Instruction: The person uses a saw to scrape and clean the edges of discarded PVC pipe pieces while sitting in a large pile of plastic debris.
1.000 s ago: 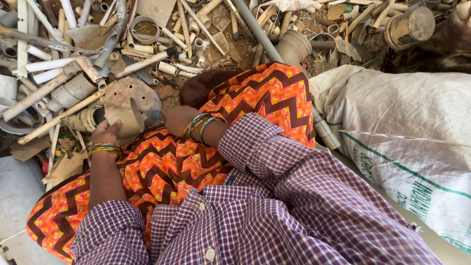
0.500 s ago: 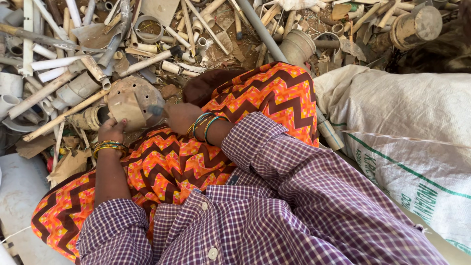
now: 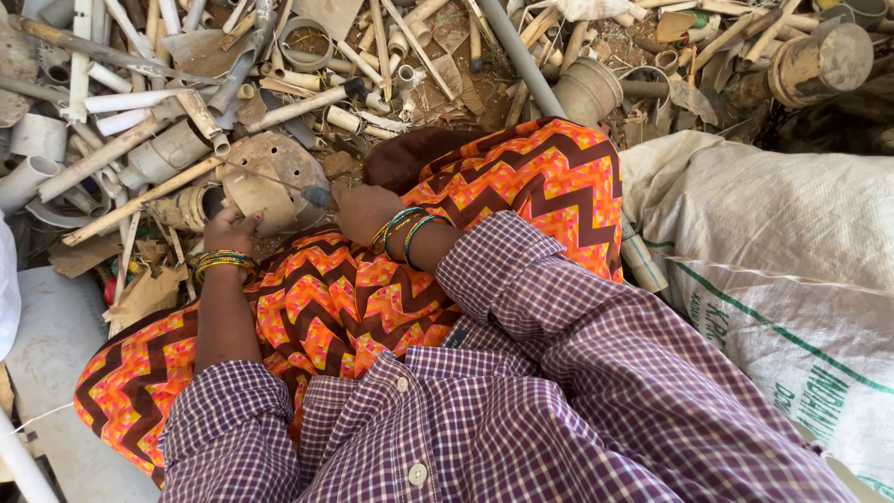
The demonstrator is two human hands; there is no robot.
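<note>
Left hand (image 3: 228, 228): fingers clamping a dusty perforated plastic piece (image 3: 270, 182) at the lap's edge. Right hand (image 3: 365, 210): fingers closing around a dark tool (image 3: 317, 196) touching it. Scrap pipes (image 3: 140, 98) crowding behind; white sack (image 3: 782, 242) lying alongside.

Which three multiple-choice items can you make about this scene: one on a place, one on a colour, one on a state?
1. Where does the white sack lie?
A. on the person's right
B. on the person's left
C. on the lap

2. What colour is the checked shirt?
A. green
B. purple and white
C. plain black

3. What is the left hand doing?
A. hanging free
B. gripping the round perforated piece
C. resting on the sack

Answers: 1 A, the sack fills the right side; 2 B, the sleeves show it; 3 B, the fingers close on the piece's edge.
</note>
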